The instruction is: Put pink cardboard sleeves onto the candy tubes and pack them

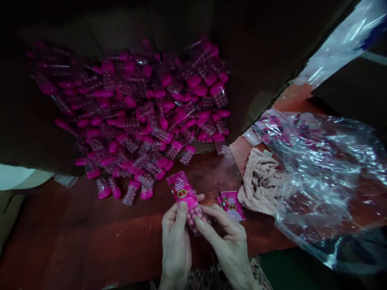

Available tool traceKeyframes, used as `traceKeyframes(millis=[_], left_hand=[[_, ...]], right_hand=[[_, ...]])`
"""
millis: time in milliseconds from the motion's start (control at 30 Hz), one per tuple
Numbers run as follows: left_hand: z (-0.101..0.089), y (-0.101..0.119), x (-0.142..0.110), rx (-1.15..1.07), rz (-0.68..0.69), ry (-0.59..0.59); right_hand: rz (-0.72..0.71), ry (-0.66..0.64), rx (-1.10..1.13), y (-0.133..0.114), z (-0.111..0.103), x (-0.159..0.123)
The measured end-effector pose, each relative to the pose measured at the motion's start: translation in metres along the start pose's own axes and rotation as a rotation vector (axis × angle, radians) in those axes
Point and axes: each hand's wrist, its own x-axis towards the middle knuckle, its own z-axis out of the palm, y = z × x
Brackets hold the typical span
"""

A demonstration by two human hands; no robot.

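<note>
Left hand [176, 239], right hand [226, 237] both closed, pinching pink-printed clear plastic packet of round pink sweets [184, 193]. Light, slippery, soft film; grip by printed header; beads shift.

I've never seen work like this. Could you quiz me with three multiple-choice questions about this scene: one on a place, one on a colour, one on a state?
1. Where is the crumpled beige cloth?
A) Inside the cardboard box
B) Beside the clear plastic bag
C) On top of the heap

2. What colour are the caps in the heaped packets?
A) Green
B) White
C) Pink

3. What state is the front packet in?
A) Held in both hands
B) Lying flat on the table
C) Inside the bag

Answers:
1. B, the cloth lies against the bag.
2. C, pink caps fill the heap.
3. A, the left hand and right hand both touch it.
</note>
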Motion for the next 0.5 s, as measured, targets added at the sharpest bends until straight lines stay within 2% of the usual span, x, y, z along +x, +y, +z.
traceKeyframes(millis=[133, 233, 300, 433, 500], left_hand=[[0.005, -0.004, -0.006, -0.013, -0.048, 0.045], [0.006, -0.004, -0.006, -0.039, -0.044, 0.026], [0.005, -0.002, -0.004, -0.066, -0.045, -0.005], [0.001, 0.007, 0.002, -0.039, -0.039, -0.06], [-0.002, 0.008, 0.003, 0.008, 0.006, -0.05]], right_hand=[[-0.047, 0.06, 0.019, 0.002, 0.006, -0.009], [-0.045, 0.087, 0.028, 0.004, 0.006, -0.009], [0.055, 0.068, 0.107, 0.007, 0.004, -0.005], [0.316, -0.051, 0.413, 0.012, -0.002, 0.004], [0.36, -0.084, 0.486, 0.013, -0.002, 0.006]])
